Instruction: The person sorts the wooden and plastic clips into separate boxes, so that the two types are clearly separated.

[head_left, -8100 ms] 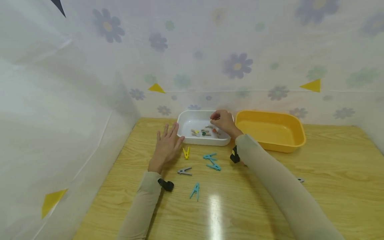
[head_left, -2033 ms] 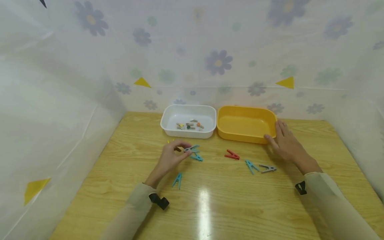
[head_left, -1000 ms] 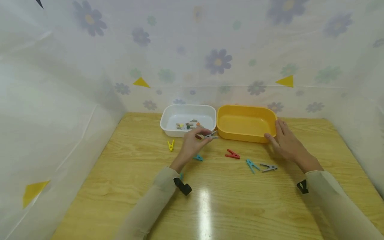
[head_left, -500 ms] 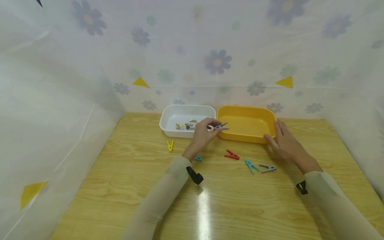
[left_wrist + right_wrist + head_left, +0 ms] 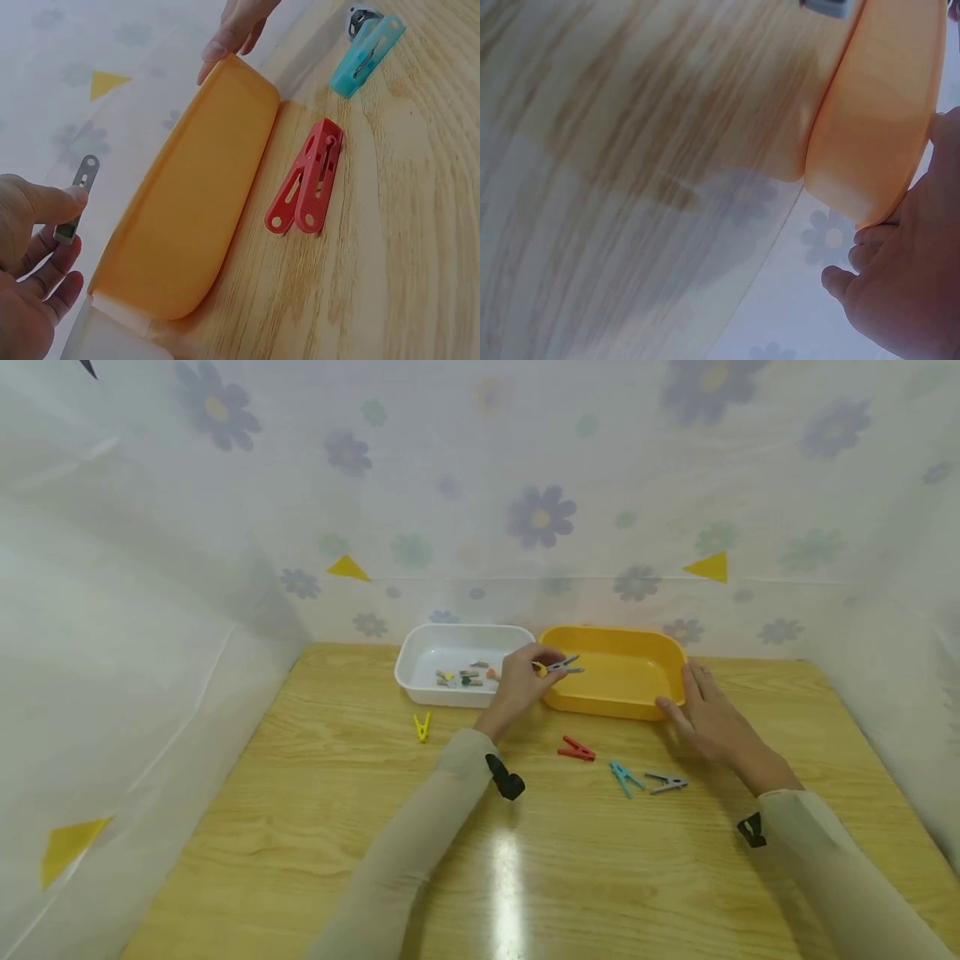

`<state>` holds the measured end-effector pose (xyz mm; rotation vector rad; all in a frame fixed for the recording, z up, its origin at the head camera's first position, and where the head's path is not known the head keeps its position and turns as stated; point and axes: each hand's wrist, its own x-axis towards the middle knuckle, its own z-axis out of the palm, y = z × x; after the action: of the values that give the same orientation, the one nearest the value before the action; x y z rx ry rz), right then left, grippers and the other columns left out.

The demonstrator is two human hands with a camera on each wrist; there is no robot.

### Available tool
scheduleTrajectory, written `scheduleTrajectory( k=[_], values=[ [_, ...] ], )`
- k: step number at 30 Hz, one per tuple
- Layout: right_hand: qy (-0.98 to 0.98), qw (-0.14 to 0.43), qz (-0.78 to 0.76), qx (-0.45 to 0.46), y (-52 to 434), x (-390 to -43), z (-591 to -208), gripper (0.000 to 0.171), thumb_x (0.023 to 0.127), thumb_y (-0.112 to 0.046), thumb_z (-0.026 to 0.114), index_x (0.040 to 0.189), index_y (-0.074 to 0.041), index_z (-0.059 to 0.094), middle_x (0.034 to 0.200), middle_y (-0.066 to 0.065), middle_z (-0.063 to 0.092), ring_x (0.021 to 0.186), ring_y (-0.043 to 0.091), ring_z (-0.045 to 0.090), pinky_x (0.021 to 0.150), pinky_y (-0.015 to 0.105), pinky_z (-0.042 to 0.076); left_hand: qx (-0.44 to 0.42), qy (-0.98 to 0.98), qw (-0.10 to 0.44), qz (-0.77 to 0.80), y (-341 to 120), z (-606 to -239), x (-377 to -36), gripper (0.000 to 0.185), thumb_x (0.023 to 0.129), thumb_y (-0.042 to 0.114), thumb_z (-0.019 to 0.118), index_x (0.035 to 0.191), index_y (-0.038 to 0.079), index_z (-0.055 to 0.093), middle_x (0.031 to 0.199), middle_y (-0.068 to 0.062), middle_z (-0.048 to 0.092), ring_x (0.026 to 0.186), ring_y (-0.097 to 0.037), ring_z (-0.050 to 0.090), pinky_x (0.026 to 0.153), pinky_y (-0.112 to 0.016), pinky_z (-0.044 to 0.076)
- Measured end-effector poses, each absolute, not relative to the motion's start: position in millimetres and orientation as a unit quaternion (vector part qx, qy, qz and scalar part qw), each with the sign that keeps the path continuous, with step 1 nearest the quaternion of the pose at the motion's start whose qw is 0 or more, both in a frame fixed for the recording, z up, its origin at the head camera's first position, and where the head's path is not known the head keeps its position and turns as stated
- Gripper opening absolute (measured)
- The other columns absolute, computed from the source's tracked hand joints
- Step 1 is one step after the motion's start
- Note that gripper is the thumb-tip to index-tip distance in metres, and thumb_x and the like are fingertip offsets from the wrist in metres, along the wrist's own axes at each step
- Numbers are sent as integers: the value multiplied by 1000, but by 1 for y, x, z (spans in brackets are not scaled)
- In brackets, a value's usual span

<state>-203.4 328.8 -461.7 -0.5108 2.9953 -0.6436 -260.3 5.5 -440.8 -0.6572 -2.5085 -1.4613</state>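
Pale wood grain runs across the table (image 5: pixel 570 860), where a red clothespin (image 5: pixel 576 749), a teal clothespin (image 5: pixel 622 776) and another grey one (image 5: pixel 667 782) lie loose near the person, a yellow clothespin (image 5: pixel 422 727) off to the left. Further back, the left hand (image 5: pixel 520 683) pinches a grey clothespin (image 5: pixel 562 667) between thumb and fingertips over the near-left corner of the yellow tub (image 5: pixel 615 675), while the right hand (image 5: pixel 708 720) rests flat, fingers straight, against the tub's right end. Beside it stands a white tub (image 5: pixel 420 652) with small clips inside.
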Motion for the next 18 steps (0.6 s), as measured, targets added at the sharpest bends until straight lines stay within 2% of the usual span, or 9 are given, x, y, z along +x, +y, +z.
scheduleTrajectory(
  k=[6, 12, 18],
  values=[
    [964, 20, -209, -163, 328, -203, -461, 85, 112, -48, 32, 158, 11, -6, 165, 33, -11, 153, 47, -9, 121, 63, 3, -215, -854, 79, -467, 16, -445, -269, 19, 95, 15, 77, 111, 6, 75, 106, -5, 73, 96, -16, 65, 88, -31, 54],
    [964, 18, -208, -162, 329, -203, -460, 84, 112, -48, 33, 158, 11, -6, 165, 34, -9, 153, 49, -6, 121, 63, 4, -210, -864, 85, -450, 22, -449, -272, 17, 94, 16, 77, 110, 8, 75, 103, -3, 72, 95, -13, 64, 88, -27, 51],
    [964, 15, -209, -163, 328, -203, -462, 84, 112, -48, 33, 158, 11, -6, 165, 35, -7, 153, 49, -5, 121, 63, 5, -216, -866, 86, -443, 29, -449, -275, 18, 94, 17, 78, 110, 8, 76, 103, -3, 72, 94, -14, 64, 84, -24, 50]
  ],
)
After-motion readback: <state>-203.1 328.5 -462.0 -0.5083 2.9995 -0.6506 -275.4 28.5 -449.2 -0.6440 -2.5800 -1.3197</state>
